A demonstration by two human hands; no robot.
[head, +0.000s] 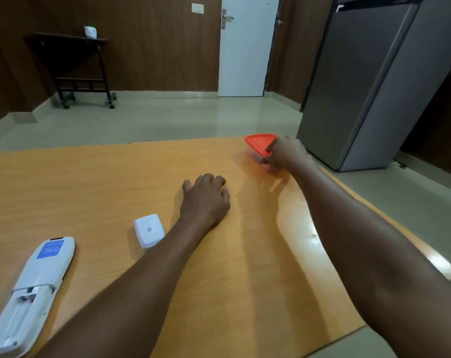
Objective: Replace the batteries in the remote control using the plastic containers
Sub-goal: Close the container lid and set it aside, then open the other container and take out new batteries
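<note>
Remote control (31,288) status?
— Q: Position and orientation?
— A: It lies at the near left corner of the wooden table (115,182), back side up. The battery compartment is uncovered, and a blue label sits near the far end of the housing. Whether any cells are seated inside the compartment cannot be determined.

— Q: Next item to the right?
— A: A small white battery cover (149,230) rests flat on the table, apart from the remote control and just left of the left forearm. A small printed mark is visible on its face.

— Q: Left hand (206,200)?
— A: Palm down at the table centre, fingers loosely curled against the surface. It grasps nothing.

— Q: Right hand (283,153)?
— A: Extended to the far right edge of the table. Thumb and fingers pinch the near corner of the orange lid (259,142), which sits on a clear plastic container (255,157). The contents are not discernible. Only one container is in view.

— Q: Surroundings beyond the table?
— A: A dark wheeled side table (74,65) with a small white pot (90,31) stands at far left, a white door (245,47) is in the middle, and a grey refrigerator (369,81) stands at right, on a pale tiled floor.
</note>
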